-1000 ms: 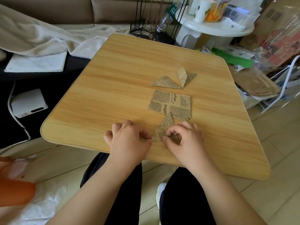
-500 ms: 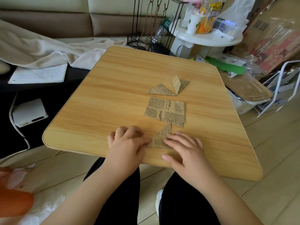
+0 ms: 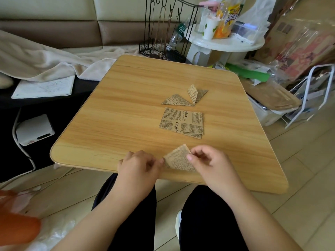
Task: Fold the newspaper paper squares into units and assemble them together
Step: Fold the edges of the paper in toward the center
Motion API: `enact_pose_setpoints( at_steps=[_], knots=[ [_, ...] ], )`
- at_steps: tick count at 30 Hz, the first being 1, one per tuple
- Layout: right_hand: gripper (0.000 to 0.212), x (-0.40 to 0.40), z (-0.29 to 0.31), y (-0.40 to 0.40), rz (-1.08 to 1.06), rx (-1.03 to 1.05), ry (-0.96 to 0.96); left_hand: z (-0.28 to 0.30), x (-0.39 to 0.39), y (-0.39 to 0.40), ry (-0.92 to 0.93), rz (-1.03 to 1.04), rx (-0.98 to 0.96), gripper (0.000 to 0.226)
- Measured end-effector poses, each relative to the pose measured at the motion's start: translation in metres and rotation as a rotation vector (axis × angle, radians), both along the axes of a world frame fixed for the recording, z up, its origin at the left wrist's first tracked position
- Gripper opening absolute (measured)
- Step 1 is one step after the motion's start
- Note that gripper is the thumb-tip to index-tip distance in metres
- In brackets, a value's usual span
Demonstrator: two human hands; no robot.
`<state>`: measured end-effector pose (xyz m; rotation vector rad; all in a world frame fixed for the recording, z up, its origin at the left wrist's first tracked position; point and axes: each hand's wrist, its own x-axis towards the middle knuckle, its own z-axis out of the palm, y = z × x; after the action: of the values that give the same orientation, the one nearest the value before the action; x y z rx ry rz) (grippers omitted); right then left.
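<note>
Newspaper paper is the whole job, and the piece in work (image 3: 178, 160) sits at the near edge of the wooden table (image 3: 112, 113), just nearer the person than the stack of flat squares (image 3: 182, 122). Only the head view shows it. The left hand (image 3: 139, 164) pinches the piece's left corner with curled fingers; the right hand (image 3: 210, 161) pinches its right side between thumb and forefinger, the other fingers loosely curled. The piece looks partly lifted off the table, its upper corner pointing toward the stack.

Beyond the stack lie two folded units: a flat triangle (image 3: 175, 100) and, touching its right end, a creased one standing up in a V (image 3: 196, 92).

Such a sheet is very light, thin and limp, so it will bend under its own weight if held by one corner. It creases readily, keeps a crease, and tears if tugged. Best held at opposite corners or edges, as both hands do, and pressed flat on the table to sharpen a fold.

Half a second ago the right hand lay spread flat, pressing the piece down, and the piece reached the stack's near edge. Now it is raised, clear of the stack, and pinched on both sides.
</note>
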<state>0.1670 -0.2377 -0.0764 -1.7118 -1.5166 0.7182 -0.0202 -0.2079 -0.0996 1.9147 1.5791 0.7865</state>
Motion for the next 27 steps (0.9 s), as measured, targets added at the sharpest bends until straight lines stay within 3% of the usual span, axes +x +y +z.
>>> enact_pose_setpoints(
  at_steps=[4, 6, 9, 15, 20, 27],
  knots=[
    [0.008, -0.01, 0.0, 0.029, 0.028, -0.08, -0.193, -0.003, 0.015, 0.006, 0.389, 0.093, -0.024, 0.03],
    [0.011, -0.016, -0.008, 0.036, -0.008, -0.067, -0.341, -0.003, 0.016, 0.008, 0.4, 0.114, 0.009, 0.023],
    [0.019, -0.022, -0.018, 0.032, -0.181, 0.117, -0.576, -0.003, 0.016, 0.012, 0.321, 0.071, 0.088, 0.014],
    [0.013, -0.035, -0.032, 0.012, 0.004, 0.155, -0.339, -0.005, 0.02, 0.015, 0.209, -0.02, 0.114, 0.009],
    [0.013, -0.041, -0.034, 0.015, -0.153, 0.026, -0.373, -0.004, 0.02, 0.016, 0.201, 0.008, 0.021, 0.003],
    [0.024, -0.015, -0.021, 0.013, -0.207, -0.143, -0.349, 0.001, 0.008, 0.021, 0.278, 0.078, -0.124, 0.003]
  ],
)
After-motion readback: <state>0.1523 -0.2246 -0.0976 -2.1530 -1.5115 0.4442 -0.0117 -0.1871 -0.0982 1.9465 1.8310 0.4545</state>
